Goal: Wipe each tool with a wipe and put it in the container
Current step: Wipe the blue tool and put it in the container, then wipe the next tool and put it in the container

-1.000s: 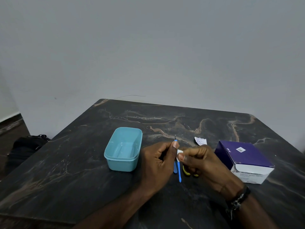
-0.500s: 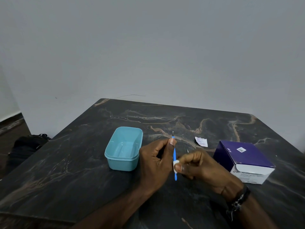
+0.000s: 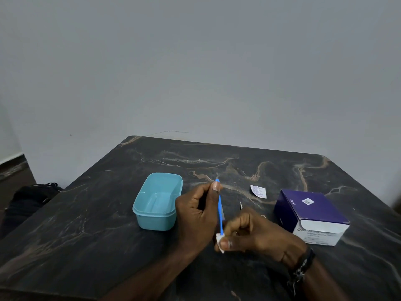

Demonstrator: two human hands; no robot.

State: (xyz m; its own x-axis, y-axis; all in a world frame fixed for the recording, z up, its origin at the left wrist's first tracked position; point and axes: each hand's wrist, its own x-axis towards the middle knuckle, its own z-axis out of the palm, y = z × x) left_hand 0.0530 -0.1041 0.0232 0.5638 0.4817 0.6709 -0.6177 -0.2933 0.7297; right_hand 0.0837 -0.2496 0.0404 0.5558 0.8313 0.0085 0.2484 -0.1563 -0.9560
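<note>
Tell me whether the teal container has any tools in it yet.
Empty. The teal container has no lid, and its bare floor shows with no tool inside. The blue tool is outside it, gripped by the left hand.

free: bare worktop (image 3: pixel 86 224) left of teal container (image 3: pixel 157 202) | free: far worktop strip | blocked right: purple box (image 3: pixel 310 216), torn wrapper (image 3: pixel 258 191) just behind

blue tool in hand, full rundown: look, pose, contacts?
The thin blue plastic-looking tool has a slender straight shaft with a fine dark tip at its far end. It is held above the dark marbled table. The left hand pinches its upper end; the right hand pinches a small white wipe around its lower end.
</note>
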